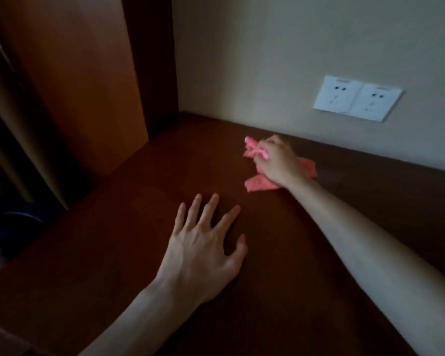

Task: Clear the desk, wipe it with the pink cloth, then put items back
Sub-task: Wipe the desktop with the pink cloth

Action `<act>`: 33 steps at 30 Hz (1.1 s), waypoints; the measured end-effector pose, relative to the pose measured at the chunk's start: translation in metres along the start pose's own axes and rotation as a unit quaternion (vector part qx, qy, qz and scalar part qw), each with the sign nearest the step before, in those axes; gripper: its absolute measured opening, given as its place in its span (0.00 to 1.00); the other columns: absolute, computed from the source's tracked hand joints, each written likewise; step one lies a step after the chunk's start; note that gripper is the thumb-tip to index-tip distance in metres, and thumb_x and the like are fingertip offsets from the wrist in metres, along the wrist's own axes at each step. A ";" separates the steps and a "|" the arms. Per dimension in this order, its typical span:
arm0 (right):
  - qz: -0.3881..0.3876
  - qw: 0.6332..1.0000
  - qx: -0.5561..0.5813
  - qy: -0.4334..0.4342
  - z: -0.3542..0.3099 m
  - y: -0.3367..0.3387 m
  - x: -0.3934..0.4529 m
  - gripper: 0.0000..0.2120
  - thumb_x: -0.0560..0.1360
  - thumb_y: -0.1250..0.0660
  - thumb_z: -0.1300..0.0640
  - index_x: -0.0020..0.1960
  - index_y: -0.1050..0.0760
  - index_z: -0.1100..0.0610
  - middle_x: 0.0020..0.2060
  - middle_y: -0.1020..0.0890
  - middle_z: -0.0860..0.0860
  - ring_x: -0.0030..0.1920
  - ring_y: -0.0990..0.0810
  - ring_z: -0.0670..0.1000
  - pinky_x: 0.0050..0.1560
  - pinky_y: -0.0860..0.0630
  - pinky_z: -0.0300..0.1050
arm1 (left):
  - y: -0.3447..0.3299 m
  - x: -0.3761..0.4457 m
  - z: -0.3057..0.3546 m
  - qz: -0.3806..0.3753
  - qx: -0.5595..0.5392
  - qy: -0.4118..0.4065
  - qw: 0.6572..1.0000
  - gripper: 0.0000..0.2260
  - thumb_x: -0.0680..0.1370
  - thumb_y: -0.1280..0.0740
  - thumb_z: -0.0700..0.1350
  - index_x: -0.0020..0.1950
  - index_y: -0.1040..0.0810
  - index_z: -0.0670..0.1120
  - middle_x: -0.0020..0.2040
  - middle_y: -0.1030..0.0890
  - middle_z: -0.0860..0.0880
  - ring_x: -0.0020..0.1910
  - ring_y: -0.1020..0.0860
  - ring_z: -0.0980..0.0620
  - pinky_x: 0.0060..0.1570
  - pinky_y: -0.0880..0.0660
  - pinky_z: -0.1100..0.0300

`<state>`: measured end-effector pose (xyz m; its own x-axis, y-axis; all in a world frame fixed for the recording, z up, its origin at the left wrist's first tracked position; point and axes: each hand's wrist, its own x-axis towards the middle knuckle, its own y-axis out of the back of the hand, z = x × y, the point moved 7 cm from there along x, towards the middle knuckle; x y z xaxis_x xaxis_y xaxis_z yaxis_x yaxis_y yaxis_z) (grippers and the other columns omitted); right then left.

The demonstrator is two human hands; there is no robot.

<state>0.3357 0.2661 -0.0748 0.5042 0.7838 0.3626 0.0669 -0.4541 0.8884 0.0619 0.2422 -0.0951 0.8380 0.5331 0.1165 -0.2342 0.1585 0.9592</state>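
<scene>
Right hand (274,160) fingers curled, gripping the cloth (258,185) on the bench (139,201); left hand (203,250) fingers spread flat.

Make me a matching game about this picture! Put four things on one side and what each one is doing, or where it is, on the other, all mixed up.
Things:
1. crumpled pink cloth
2. left hand
3. right hand
4. white double wall socket

Places or states:
A. fixed on the beige wall above the desk
B. lying flat with fingers spread on the dark brown wooden desk
C. bunched up on the desk near the wall
D. gripping the cloth

Pairs: 1-C, 2-B, 3-D, 4-A
</scene>
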 end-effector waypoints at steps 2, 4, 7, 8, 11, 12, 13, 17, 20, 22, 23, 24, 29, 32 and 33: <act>-0.004 1.000 -0.015 -0.014 0.009 -0.010 0.046 0.16 0.77 0.35 0.51 0.59 0.18 0.56 0.55 0.19 0.62 0.57 0.21 0.65 0.59 0.28 0.52 | 0.001 0.001 0.000 0.001 -0.004 -0.001 1.000 0.29 0.80 0.54 0.69 0.81 0.53 0.66 0.83 0.57 0.53 0.81 0.64 0.49 0.77 0.66 0.48; -0.002 0.999 -0.021 -0.038 0.018 -0.017 0.074 0.16 0.79 0.34 0.51 0.64 0.19 0.51 0.57 0.21 0.62 0.57 0.21 0.66 0.60 0.27 0.52 | 0.001 0.002 0.000 -0.004 -0.008 -0.004 1.000 0.29 0.80 0.54 0.69 0.81 0.53 0.66 0.83 0.58 0.52 0.81 0.64 0.49 0.77 0.66 0.48; -0.008 0.998 -0.025 -0.058 0.021 -0.019 0.076 0.18 0.79 0.35 0.50 0.67 0.21 0.48 0.58 0.23 0.61 0.58 0.22 0.66 0.61 0.27 0.52 | 0.002 0.001 0.001 -0.017 -0.009 -0.007 1.000 0.29 0.80 0.53 0.69 0.81 0.52 0.65 0.83 0.57 0.52 0.81 0.63 0.48 0.78 0.65 0.47; -0.010 0.998 -0.028 -0.058 0.018 -0.015 0.067 0.18 0.79 0.35 0.50 0.67 0.21 0.48 0.58 0.23 0.60 0.58 0.22 0.66 0.62 0.27 0.52 | 0.003 0.000 0.001 -0.020 -0.008 -0.008 1.000 0.29 0.80 0.53 0.69 0.81 0.51 0.65 0.83 0.56 0.51 0.81 0.62 0.48 0.78 0.64 0.46; -0.009 0.999 -0.007 -0.036 -0.001 0.002 0.013 0.18 0.76 0.33 0.51 0.66 0.20 0.48 0.57 0.22 0.58 0.59 0.22 0.64 0.62 0.27 0.50 | 0.003 -0.001 0.004 -0.030 -0.004 -0.010 0.999 0.30 0.80 0.54 0.69 0.81 0.49 0.65 0.84 0.53 0.50 0.82 0.59 0.46 0.79 0.61 0.44; -0.006 1.000 0.001 -0.023 -0.011 0.010 -0.013 0.18 0.76 0.33 0.52 0.65 0.19 0.48 0.57 0.22 0.57 0.58 0.23 0.63 0.62 0.28 0.50 | 0.003 -0.001 0.005 -0.031 -0.001 -0.011 0.999 0.30 0.80 0.53 0.69 0.81 0.49 0.64 0.84 0.52 0.50 0.82 0.58 0.46 0.79 0.60 0.44; -0.003 1.000 0.011 -0.008 -0.020 0.018 -0.041 0.17 0.76 0.32 0.53 0.64 0.19 0.48 0.57 0.22 0.56 0.58 0.23 0.62 0.61 0.28 0.50 | 0.003 -0.002 0.006 -0.030 0.004 -0.012 0.999 0.30 0.80 0.53 0.69 0.81 0.48 0.64 0.84 0.51 0.50 0.82 0.56 0.45 0.79 0.59 0.44; 0.011 0.997 0.046 0.059 -0.065 0.053 -0.164 0.17 0.76 0.32 0.55 0.64 0.21 0.45 0.55 0.23 0.51 0.55 0.24 0.58 0.59 0.27 0.48 | 0.000 -0.005 0.006 -0.030 0.028 -0.013 0.999 0.29 0.81 0.53 0.68 0.82 0.47 0.62 0.84 0.50 0.49 0.82 0.53 0.44 0.79 0.57 0.43; 0.014 0.994 0.047 0.097 -0.083 0.077 -0.246 0.12 0.76 0.36 0.52 0.58 0.20 0.46 0.57 0.24 0.47 0.56 0.25 0.53 0.59 0.26 0.47 | 0.000 -0.005 0.005 -0.028 0.024 -0.016 0.999 0.29 0.81 0.53 0.67 0.82 0.47 0.61 0.84 0.50 0.47 0.82 0.54 0.43 0.79 0.57 0.43; -0.003 0.994 0.048 0.100 -0.083 0.084 -0.273 0.12 0.77 0.37 0.50 0.56 0.19 0.50 0.59 0.25 0.45 0.58 0.26 0.51 0.59 0.26 0.45 | -0.001 -0.005 0.006 -0.027 0.023 -0.018 0.999 0.29 0.81 0.53 0.67 0.82 0.47 0.60 0.84 0.50 0.47 0.82 0.54 0.43 0.79 0.57 0.43; -0.001 0.994 0.056 0.098 -0.081 0.085 -0.271 0.12 0.77 0.37 0.50 0.56 0.18 0.50 0.59 0.25 0.46 0.58 0.26 0.51 0.59 0.26 0.45 | -0.002 -0.004 0.005 -0.026 0.023 -0.018 0.999 0.30 0.81 0.53 0.68 0.82 0.47 0.60 0.83 0.50 0.47 0.82 0.54 0.43 0.79 0.57 0.43; 0.011 0.993 0.061 0.099 -0.077 0.082 -0.260 0.11 0.77 0.37 0.50 0.55 0.19 0.50 0.57 0.25 0.46 0.57 0.25 0.52 0.58 0.26 0.46 | -0.003 -0.003 0.004 -0.023 0.024 -0.017 0.999 0.30 0.81 0.53 0.68 0.82 0.47 0.61 0.83 0.50 0.47 0.82 0.54 0.43 0.79 0.57 0.43; 0.034 0.998 0.041 0.018 -0.023 0.037 -0.122 0.11 0.75 0.33 0.53 0.55 0.18 0.51 0.51 0.23 0.54 0.52 0.22 0.61 0.55 0.26 0.51 | -0.006 0.005 0.000 -0.032 0.022 -0.008 0.999 0.31 0.79 0.55 0.71 0.81 0.50 0.64 0.83 0.52 0.50 0.82 0.56 0.45 0.79 0.59 0.46; 0.014 1.000 0.005 -0.018 0.005 0.014 -0.030 0.11 0.77 0.31 0.51 0.57 0.17 0.52 0.54 0.22 0.56 0.55 0.22 0.62 0.56 0.27 0.49 | -0.004 0.008 -0.003 -0.032 0.005 -0.005 0.999 0.33 0.75 0.58 0.73 0.80 0.50 0.66 0.83 0.53 0.52 0.82 0.58 0.48 0.78 0.61 0.48; 0.008 1.000 0.004 -0.028 0.013 0.009 -0.004 0.11 0.77 0.31 0.50 0.57 0.17 0.51 0.53 0.22 0.57 0.54 0.21 0.62 0.54 0.28 0.47 | -0.004 0.008 -0.003 -0.028 -0.002 -0.005 1.000 0.34 0.74 0.59 0.73 0.80 0.50 0.67 0.83 0.54 0.52 0.82 0.58 0.48 0.77 0.62 0.50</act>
<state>0.3459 0.2536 -0.0721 0.5527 0.7519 0.3594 0.0661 -0.4694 0.8805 0.0677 0.2480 -0.0988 0.8549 0.5147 0.0648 -0.1879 0.1910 0.9634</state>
